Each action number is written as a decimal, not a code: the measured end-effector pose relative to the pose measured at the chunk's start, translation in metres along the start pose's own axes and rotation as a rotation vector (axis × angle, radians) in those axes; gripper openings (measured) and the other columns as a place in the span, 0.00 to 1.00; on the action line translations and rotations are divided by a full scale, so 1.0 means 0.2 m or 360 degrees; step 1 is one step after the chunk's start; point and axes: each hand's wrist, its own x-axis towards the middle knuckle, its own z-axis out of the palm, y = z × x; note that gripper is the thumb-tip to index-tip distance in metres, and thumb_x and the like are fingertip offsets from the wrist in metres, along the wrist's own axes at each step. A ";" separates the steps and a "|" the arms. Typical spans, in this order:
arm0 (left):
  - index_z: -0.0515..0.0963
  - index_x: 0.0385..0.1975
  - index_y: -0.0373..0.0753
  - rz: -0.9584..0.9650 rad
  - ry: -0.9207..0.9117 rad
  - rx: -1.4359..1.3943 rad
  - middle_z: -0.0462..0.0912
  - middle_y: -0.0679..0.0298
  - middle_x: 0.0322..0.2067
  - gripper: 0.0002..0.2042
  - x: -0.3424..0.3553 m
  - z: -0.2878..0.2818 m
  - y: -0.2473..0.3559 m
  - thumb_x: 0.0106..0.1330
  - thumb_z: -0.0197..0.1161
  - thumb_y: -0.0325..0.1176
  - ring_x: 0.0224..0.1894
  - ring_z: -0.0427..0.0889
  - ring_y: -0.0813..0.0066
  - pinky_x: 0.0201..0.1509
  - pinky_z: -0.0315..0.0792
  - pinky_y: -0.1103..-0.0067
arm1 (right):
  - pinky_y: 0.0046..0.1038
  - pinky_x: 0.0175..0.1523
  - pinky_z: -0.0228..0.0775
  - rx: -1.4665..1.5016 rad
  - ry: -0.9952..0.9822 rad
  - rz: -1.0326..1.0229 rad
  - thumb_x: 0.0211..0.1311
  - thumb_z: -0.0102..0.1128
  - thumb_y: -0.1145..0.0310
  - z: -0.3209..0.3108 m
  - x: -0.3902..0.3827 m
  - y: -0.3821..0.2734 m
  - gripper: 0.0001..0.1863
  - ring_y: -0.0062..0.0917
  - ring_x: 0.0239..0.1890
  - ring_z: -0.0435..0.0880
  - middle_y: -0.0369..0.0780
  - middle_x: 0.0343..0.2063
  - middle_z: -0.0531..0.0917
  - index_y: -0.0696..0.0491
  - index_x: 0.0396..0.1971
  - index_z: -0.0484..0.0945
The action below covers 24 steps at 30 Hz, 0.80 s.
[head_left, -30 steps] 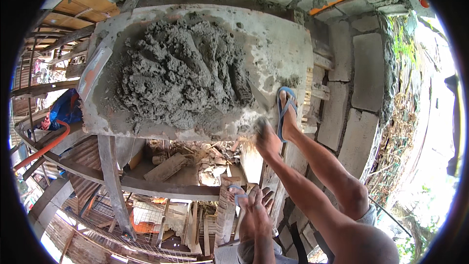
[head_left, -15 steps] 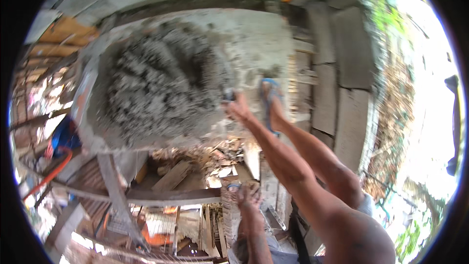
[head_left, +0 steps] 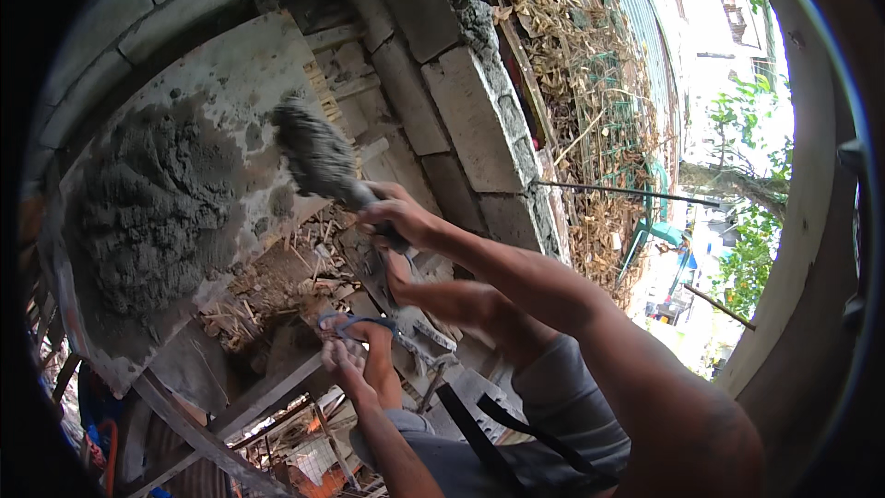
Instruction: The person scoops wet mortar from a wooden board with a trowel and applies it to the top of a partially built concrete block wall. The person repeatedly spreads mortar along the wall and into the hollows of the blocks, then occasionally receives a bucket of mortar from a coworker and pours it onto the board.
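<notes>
My right hand (head_left: 398, 214) is closed round the handle of a trowel, held out ahead of me. Thick wet grey mortar (head_left: 313, 148) covers the blade and hides most of it. To the left, a large heap of the same mortar (head_left: 152, 212) lies spread on a pale, stained board (head_left: 263, 51). My left hand (head_left: 343, 357) hangs low beside my foot in a blue flip-flop (head_left: 369, 323). Its fingers are loosely apart and nothing shows in them.
A grey block wall (head_left: 470, 115) with rough mortar on top runs along the right. Dry vines (head_left: 572, 65) and a thin metal rod (head_left: 627, 192) lie beyond it. Wood scraps and rubble (head_left: 277, 286) lie below the board. A wooden beam (head_left: 277, 392) crosses at lower left.
My right hand has come away from the heap, raised and moved right toward the block wall with mortar on the trowel. My view has turned right, and my feet have shifted.
</notes>
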 end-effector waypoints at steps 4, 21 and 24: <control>0.66 0.61 0.48 -0.0107 -0.0026 0.0049 0.78 0.68 0.44 0.21 -0.09 0.14 -0.10 0.71 0.55 0.44 0.45 0.79 0.71 0.50 0.66 0.72 | 0.21 0.17 0.64 0.0016 0.0527 -0.0148 0.51 0.60 0.71 -0.49 -0.27 0.01 0.14 0.16 0.14 0.71 0.33 0.20 0.72 0.54 0.38 0.70; 0.72 0.52 0.43 -0.0060 -0.0141 0.0692 0.82 0.62 0.42 0.15 -0.26 0.33 -0.36 0.72 0.55 0.43 0.40 0.82 0.72 0.43 0.70 0.76 | 0.41 0.34 0.76 -0.2229 0.1938 -0.0491 0.50 0.64 0.71 -1.70 -0.35 -0.05 0.23 0.41 0.28 0.81 0.45 0.32 0.78 0.54 0.48 0.74; 0.71 0.53 0.42 -0.0019 -0.0140 0.0830 0.81 0.62 0.42 0.17 -0.33 0.29 -0.37 0.70 0.56 0.42 0.38 0.82 0.72 0.40 0.71 0.76 | 0.39 0.34 0.76 -0.2198 0.2161 -0.0345 0.48 0.65 0.73 -1.55 -0.51 -0.01 0.26 0.38 0.29 0.81 0.42 0.33 0.76 0.51 0.52 0.75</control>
